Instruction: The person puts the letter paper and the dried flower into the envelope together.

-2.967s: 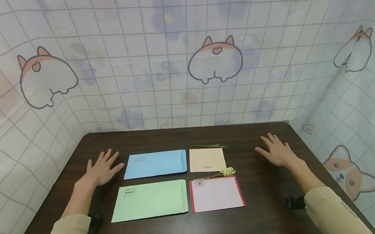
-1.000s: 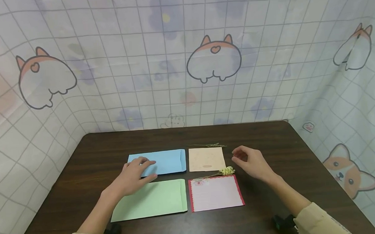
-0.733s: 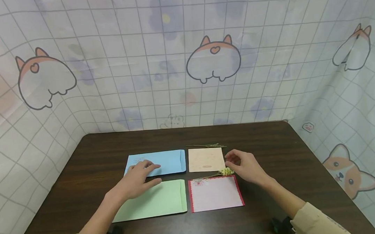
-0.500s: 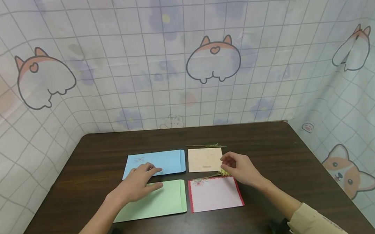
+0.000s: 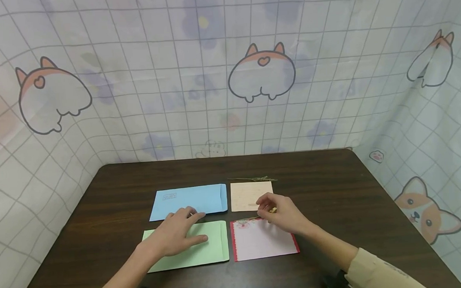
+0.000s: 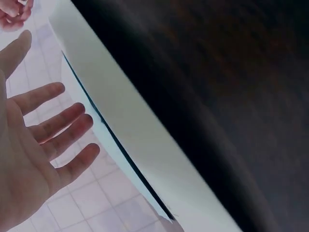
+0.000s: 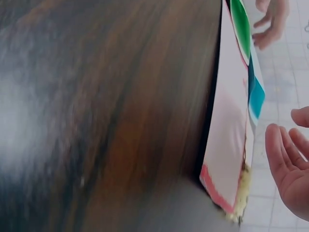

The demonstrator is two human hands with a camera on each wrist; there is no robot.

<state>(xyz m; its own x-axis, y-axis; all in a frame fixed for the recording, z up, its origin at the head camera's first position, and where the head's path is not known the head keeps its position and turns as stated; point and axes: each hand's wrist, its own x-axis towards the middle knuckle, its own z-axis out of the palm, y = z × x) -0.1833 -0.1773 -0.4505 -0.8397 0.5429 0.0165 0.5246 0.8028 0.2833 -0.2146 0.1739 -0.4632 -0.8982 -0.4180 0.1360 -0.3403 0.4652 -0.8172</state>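
Note:
My left hand hovers over the green envelope, fingers spread and slightly bent; in the left wrist view nothing lies in its palm. My right hand is above a yellow flower sprig and the red-edged white card. Its thumb and fingers are loosely bent and hide part of the bloom. In the right wrist view the thumb and fingers stand apart from each other, off the yellow flower, gripping nothing. A beige card lies just beyond it.
A blue envelope lies behind the green one. Along the beige card's far edge is a thin green sprig. Everything rests on a dark wooden table, with a printed grid curtain around its back and sides.
From the table's sides both hands have come inward over the papers. Over the last half second, the right hand has moved left over the yellow sprig; the left has drifted right and nearer.

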